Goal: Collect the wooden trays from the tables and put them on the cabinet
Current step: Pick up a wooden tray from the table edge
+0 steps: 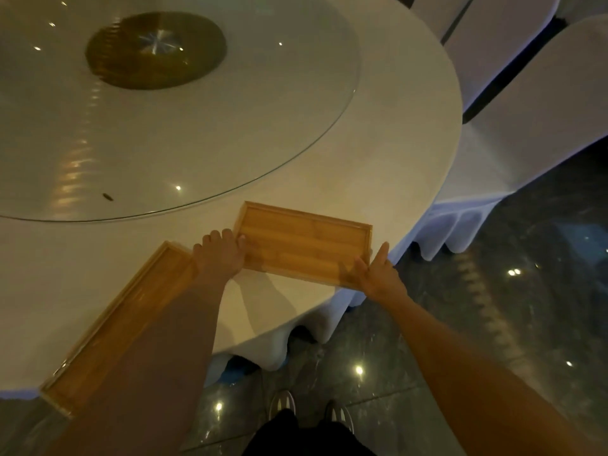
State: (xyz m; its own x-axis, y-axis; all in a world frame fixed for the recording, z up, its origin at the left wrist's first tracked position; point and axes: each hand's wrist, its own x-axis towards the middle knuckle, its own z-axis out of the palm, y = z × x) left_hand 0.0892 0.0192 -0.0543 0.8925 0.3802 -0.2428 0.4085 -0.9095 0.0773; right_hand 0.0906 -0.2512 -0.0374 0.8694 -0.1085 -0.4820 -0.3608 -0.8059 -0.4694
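Note:
A rectangular wooden tray (304, 240) sits at the near edge of the round table (394, 166), its near right corner hanging a little past the rim. My left hand (222, 255) grips the tray's left short end, thumb inside the rim. My right hand (375, 269) holds its near right corner, thumb on the tray floor and fingers along the outside. A second wooden tray (115, 327) lies on the table to the left, partly under my left forearm, its near end at the table's edge.
A large glass turntable (197, 126) with a dark round hub (154, 49) covers the table's middle. White-covered chairs (526, 87) stand at the right. The white tablecloth (454, 228) drapes to a dark glossy floor (493, 307), where my shoes (283, 403) show.

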